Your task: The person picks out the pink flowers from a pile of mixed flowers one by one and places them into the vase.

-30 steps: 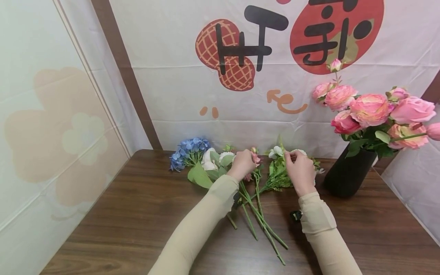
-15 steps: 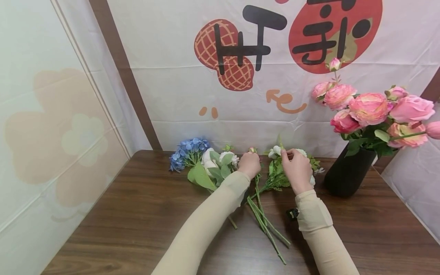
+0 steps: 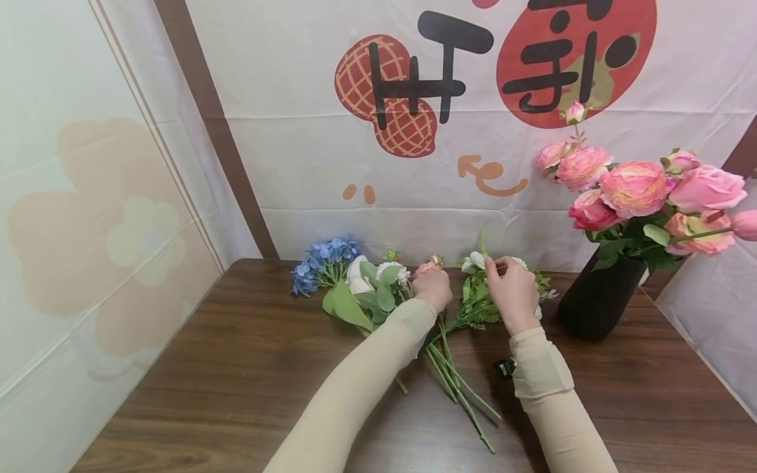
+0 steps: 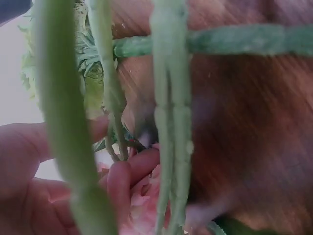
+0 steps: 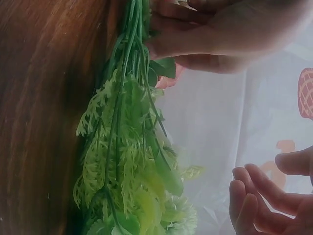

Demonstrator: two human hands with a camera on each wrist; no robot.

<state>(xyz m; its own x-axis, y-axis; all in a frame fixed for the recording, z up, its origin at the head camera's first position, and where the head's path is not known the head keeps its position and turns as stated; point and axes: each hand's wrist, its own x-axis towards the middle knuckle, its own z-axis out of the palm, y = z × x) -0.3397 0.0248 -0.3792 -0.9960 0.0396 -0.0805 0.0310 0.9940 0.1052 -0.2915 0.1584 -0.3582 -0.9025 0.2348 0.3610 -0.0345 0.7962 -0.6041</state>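
My left hand (image 3: 432, 289) pinches the stem of a pink flower (image 3: 427, 267) amid the bunch on the table. In the left wrist view its thumb and fingers (image 4: 129, 174) close on a thin green stem (image 4: 116, 115), with pink petals (image 4: 146, 205) just below. My right hand (image 3: 513, 292) hovers by a green spray with white flowers (image 3: 473, 263). Seen in the right wrist view, its loosely bent fingers (image 5: 269, 191) hold nothing, a gap parting them from the thumb. Leafy greenery (image 5: 127, 161) hangs beside that hand, apart from it.
A blue hydrangea (image 3: 325, 259) and white flowers with broad leaves (image 3: 345, 305) lie to the left. Long green stems (image 3: 473, 407) cross toward the front of the wooden table (image 3: 225, 368). A black vase (image 3: 600, 295) of pink roses (image 3: 635, 187) stands at the right.
My left hand has moved right along the bunch and then slightly down, leaving the pink flower showing above it. Some stems have shifted right. The right hand has barely moved.
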